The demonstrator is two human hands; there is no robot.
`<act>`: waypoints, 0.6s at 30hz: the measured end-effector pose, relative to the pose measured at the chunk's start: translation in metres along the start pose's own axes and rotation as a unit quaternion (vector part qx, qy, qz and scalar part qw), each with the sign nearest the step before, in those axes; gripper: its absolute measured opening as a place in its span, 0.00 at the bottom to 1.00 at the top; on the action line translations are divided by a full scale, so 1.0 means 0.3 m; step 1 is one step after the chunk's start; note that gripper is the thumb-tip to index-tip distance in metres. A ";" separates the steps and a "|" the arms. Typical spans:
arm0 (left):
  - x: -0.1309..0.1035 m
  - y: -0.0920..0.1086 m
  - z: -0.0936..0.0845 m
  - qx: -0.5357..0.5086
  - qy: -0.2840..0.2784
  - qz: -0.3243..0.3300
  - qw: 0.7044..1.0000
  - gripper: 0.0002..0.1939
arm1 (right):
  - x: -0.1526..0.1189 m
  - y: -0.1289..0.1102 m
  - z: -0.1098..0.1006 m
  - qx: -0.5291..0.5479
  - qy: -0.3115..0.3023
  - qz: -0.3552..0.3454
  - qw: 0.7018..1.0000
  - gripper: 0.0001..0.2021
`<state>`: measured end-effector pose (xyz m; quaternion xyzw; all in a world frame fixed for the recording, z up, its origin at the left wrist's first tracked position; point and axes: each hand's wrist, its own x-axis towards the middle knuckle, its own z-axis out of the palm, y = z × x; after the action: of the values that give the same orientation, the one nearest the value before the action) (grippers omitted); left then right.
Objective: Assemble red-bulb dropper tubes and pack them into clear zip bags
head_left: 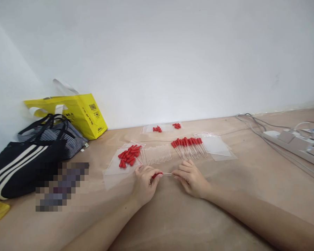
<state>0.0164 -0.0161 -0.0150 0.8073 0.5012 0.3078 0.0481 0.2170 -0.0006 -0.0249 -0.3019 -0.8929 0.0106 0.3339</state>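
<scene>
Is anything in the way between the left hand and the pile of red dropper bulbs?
Nothing visible stands between the left hand and the pile of red dropper bulbs, though that hand pinches another red bulb. The clear tubes lie beside the pile.

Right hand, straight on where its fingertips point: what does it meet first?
Probably the red bulb pinched in the left hand: the right hand's fingertips point along the clear tube toward it. Depth is hard to judge from one view.
</scene>
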 end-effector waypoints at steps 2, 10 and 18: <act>-0.001 0.003 -0.004 -0.005 -0.010 0.007 1.000 0.09 | 0.001 0.005 -0.004 -0.012 -0.002 -0.013 1.000 0.11; -0.012 0.016 -0.010 -0.001 -0.019 0.070 0.997 0.08 | 0.000 0.011 -0.010 -0.031 0.013 -0.046 0.998 0.12; -0.015 0.024 -0.013 0.019 -0.010 0.088 0.996 0.08 | 0.006 -0.001 0.003 0.009 -0.001 -0.020 1.000 0.11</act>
<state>0.0185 -0.0244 -0.0112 0.8523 0.4331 0.2931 0.0107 0.2152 0.0002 -0.0243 -0.2812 -0.8988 0.0126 0.3361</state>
